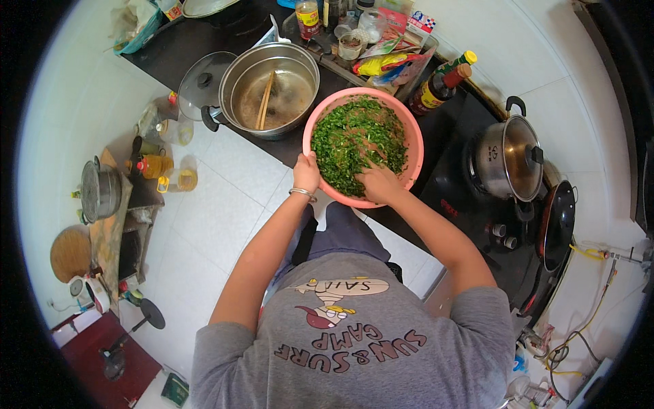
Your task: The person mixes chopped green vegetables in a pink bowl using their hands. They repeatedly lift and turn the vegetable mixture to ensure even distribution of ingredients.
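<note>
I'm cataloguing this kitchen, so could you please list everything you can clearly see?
Basin: one, pink, at counter edge
Chopped greens: one heap, green, in basin
Open pot: one, silver, left of basin
Chopsticks: two, tan, in open pot
Glass lid: one, clear, beside open pot
Packets: several, mixed, behind basin
Sauce bottles: two, dark, right of basin
Stove pot: one, silver, right
Frying pan: one, black, far right
Plastic bottles: at least three, yellow or clear, left
Side pot: one, silver, far left
Round board: one, brown, far left
Shirt: one, grey, bottom
Left hand: one, bare, on basin rim
Right hand: one, bare, in greens
</note>
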Demonstrator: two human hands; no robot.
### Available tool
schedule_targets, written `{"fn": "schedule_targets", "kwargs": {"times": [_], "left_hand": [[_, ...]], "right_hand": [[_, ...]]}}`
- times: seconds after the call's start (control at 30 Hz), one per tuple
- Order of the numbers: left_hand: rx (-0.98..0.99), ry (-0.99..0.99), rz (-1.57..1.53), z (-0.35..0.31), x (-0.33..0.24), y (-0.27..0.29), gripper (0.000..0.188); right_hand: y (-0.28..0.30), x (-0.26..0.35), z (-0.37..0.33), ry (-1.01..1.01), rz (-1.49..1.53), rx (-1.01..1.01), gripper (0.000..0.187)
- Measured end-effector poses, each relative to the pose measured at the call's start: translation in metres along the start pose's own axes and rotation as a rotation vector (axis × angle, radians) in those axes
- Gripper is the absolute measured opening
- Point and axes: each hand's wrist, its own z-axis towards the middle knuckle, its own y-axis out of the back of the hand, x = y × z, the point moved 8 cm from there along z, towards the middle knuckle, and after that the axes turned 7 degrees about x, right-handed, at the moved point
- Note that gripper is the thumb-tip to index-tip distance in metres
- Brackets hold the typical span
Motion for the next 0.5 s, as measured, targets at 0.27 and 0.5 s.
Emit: {"fn": "schedule_targets", "kwargs": {"times": [0.27, 0.5], "left_hand": [[0.032, 0.0, -0.02, -0.003, -0.003, 0.002, 0.037], [0.039, -0.006, 0.016, 0.0, 0.004, -0.004, 0.037]], "right_hand": [[0.037, 0.01, -0.032, 0.342, 0.05, -0.218, 0.039], [0.035, 0.056, 0.025, 0.524, -0.374, -0.276, 0.023]]}}
